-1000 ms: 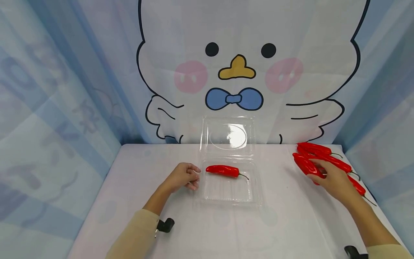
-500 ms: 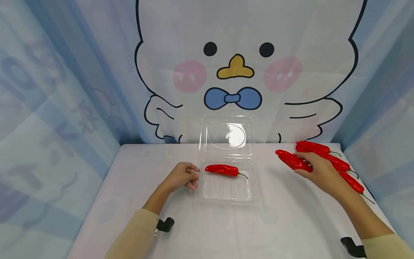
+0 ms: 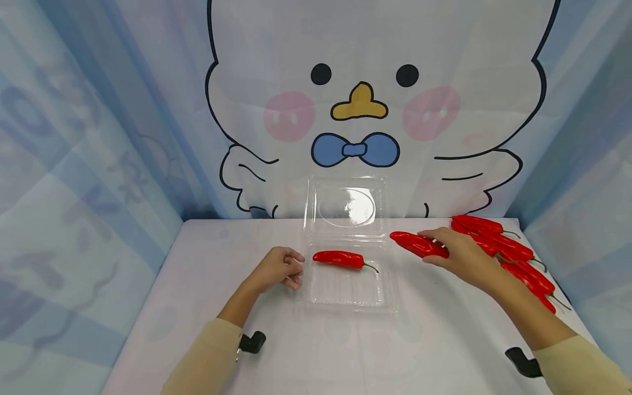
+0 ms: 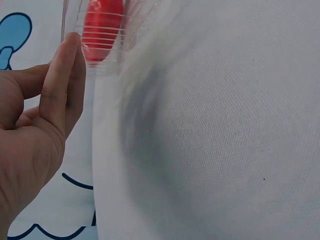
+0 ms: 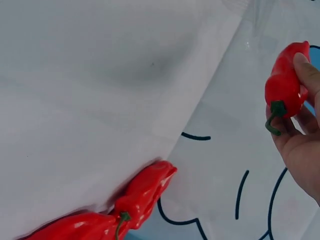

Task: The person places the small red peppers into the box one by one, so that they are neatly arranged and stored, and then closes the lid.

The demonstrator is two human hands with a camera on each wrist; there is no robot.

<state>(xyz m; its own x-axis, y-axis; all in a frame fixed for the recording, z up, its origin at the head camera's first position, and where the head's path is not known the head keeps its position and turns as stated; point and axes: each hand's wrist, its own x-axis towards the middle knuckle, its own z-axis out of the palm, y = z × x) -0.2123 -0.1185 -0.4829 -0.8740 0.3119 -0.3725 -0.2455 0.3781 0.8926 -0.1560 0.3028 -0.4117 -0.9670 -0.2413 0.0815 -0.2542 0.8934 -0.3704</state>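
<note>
My right hand (image 3: 461, 258) pinches a red chili pepper (image 3: 417, 244) between thumb and fingers, just right of the clear plastic container (image 3: 340, 291). In the right wrist view the held chili pepper (image 5: 285, 82) shows its green, curled stem pointing down. Inside the container, toward its back, lies another red chili pepper (image 3: 338, 259), stem to the right. At the container's left edge is my left hand (image 3: 276, 270), holding nothing. Seen from the left wrist, the left hand (image 4: 42, 110) has two fingers stretched out, their tips right at the container's edge.
Several red chili peppers (image 3: 515, 251) lie in a heap at the table's back right corner. The container's hinged lid (image 3: 321, 206) stands raised against the printed curtain (image 3: 489, 66) behind. A blue and white curtain (image 3: 74, 219) borders the left side.
My right hand has carried the chili pepper left from the heap toward the container. My left hand has kept its place at the container's edge.
</note>
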